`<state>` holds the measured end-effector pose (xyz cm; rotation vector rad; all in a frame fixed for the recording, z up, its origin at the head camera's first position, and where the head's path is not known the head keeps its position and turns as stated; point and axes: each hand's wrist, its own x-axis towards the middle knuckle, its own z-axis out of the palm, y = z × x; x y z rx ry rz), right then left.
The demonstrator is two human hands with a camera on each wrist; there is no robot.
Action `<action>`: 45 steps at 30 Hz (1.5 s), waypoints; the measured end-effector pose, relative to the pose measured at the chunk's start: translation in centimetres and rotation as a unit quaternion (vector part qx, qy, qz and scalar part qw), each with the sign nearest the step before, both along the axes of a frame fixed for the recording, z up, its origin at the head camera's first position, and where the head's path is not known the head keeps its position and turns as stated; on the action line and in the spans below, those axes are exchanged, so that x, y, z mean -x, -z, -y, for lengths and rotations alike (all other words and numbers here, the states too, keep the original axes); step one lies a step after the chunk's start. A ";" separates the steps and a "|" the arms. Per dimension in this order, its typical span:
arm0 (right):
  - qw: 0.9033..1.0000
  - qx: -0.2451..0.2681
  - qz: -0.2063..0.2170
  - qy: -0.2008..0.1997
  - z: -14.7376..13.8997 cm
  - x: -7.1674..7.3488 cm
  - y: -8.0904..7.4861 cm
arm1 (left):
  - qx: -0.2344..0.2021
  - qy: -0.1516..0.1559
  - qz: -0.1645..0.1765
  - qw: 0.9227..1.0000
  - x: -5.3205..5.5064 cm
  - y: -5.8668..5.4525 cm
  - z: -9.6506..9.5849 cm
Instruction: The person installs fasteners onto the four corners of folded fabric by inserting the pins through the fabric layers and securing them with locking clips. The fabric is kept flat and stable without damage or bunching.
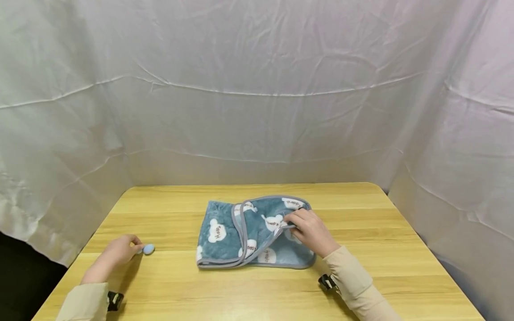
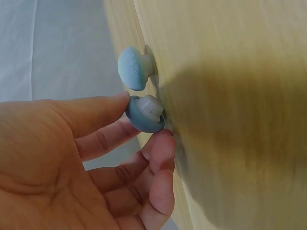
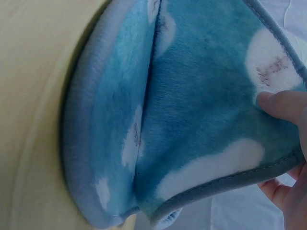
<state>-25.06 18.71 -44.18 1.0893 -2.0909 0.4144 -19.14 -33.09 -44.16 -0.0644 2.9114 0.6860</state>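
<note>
A teal fleece blanket [image 1: 225, 243] with grey edging and white bear heads lies folded on the table, its right part layered loosely. My right hand [image 1: 311, 229] pinches a lifted flap of it near the edge; the right wrist view shows the thumb on the bear-print side, fingers behind. At the left, my left hand [image 1: 116, 254] holds a small mushroom-shaped piece [image 2: 146, 115] between thumb and fingertips. It has a blue domed cap and a pale stem. Beside it, a second blue mushroom-shaped piece [image 1: 149, 249] stands on the table, apart from the fingers.
The light wood table [image 1: 257, 294] has rounded far corners. Pale cloth curtains [image 1: 249, 129] hang behind it and on both sides. A dark area [image 1: 24, 272] lies off the table's left edge. Black straps [image 1: 115, 301] are worn at both wrists.
</note>
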 end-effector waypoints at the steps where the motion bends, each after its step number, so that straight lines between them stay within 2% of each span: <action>1: 1.000 -0.001 -0.001 0.000 0.0 0.0 0.0 | -0.001 0.000 0.000 1.000 0.0 0.0 0.0; 10: 1.000 -0.004 0.000 0.002 0.0 -0.1 -0.2 | 0.001 -0.004 0.000 1.000 -0.1 -0.3 0.2; 15: 1.000 -0.005 0.002 0.003 0.0 -0.1 -0.1 | 0.000 -0.004 -0.017 1.000 0.0 -1.3 -0.3; 21: 1.000 -0.007 0.001 0.002 0.0 0.0 0.0 | 0.002 0.013 -0.059 0.998 -0.1 -3.1 -1.7; 28: 1.000 -0.009 -0.001 0.002 0.0 -0.1 -0.1 | -0.010 0.025 -0.084 0.996 0.6 -5.0 -4.7; 36: 1.000 -0.007 0.001 0.000 0.0 -0.2 -0.2 | -0.049 0.040 -0.112 0.992 1.9 -6.2 -8.8; 45: 1.000 -0.011 -0.003 0.001 -0.1 -0.1 -0.1 | -0.136 0.058 -0.138 0.979 4.3 -7.3 -14.3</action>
